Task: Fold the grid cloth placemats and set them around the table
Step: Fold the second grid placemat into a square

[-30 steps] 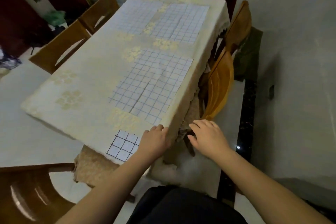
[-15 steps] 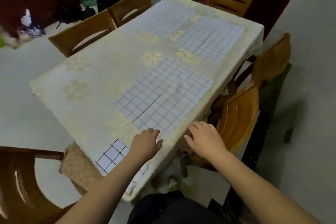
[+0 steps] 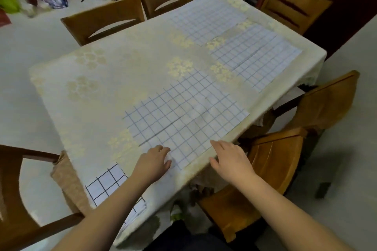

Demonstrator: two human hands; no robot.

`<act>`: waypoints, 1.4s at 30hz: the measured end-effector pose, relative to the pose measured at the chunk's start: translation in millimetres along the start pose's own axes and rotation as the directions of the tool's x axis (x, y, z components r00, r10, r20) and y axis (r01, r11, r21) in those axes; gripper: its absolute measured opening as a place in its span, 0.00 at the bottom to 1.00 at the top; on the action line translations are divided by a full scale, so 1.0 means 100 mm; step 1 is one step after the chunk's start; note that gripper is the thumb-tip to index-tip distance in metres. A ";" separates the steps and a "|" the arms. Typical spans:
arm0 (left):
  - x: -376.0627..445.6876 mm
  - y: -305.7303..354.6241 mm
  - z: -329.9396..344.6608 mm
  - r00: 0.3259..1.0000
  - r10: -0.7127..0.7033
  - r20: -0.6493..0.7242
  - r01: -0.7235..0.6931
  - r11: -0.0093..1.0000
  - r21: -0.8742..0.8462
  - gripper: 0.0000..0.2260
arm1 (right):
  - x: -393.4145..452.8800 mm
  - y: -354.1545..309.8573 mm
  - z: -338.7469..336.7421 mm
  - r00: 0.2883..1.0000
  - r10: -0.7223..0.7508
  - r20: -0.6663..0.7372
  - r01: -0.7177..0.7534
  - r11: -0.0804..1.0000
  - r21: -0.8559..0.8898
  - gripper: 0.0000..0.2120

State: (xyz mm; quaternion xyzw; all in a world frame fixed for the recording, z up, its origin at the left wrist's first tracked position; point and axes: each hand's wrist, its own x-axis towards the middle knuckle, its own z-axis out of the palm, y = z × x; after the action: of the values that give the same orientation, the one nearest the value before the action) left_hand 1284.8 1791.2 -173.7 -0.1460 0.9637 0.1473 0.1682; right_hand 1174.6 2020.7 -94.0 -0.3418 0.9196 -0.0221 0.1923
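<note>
A white grid placemat (image 3: 187, 114) lies flat near the table's right edge, close to me. My left hand (image 3: 155, 162) rests on its near left corner, fingers loosely bent. At the mat's near right corner, by the table edge, my right hand (image 3: 228, 161) hovers with fingers spread. Two more grid placemats lie flat farther back, one (image 3: 257, 57) on the right and one (image 3: 206, 18) at the far end. A folded grid placemat (image 3: 108, 183) sits at the near table corner, partly hidden under my left forearm.
The table (image 3: 102, 87) wears a cream flowered cloth. Wooden chairs stand round it: two on the left (image 3: 106, 22), one at the far end (image 3: 293, 4), two on the right (image 3: 273, 161), one at the near left (image 3: 18, 195). Bags lie on the floor at the back left.
Both hands have moved from the near table corner forward onto the nearest flat placemat. The view has swung left and closer over the table.
</note>
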 end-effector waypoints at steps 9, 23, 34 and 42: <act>0.01 0.23 0.18 0.972 -0.231 -0.033 0.227 0.970 -0.086 0.21 | 0.72 0.58 -0.09 0.980 -0.187 0.068 0.190 0.981 -0.047 0.28; 0.12 0.92 0.58 0.935 -0.354 0.040 0.355 0.935 -0.019 0.36 | 1.26 1.34 0.14 0.913 -0.363 0.187 0.394 0.902 -0.174 0.31; -0.32 0.92 0.89 0.971 -0.220 -0.098 0.224 0.974 0.036 0.40 | 1.12 1.70 0.40 0.828 -0.508 0.240 0.561 0.752 -0.345 0.41; -0.48 0.92 0.85 0.921 -0.263 -0.286 0.269 0.963 -0.020 0.22 | 1.09 1.71 0.33 0.819 -0.561 0.121 0.568 0.764 -0.305 0.17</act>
State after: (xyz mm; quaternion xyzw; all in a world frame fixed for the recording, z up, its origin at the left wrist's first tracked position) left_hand 1321.1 1914.8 -210.8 -0.2936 0.9504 0.0913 0.0472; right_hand 1005.2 2084.7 -190.8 -0.6297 0.7623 0.0781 0.1277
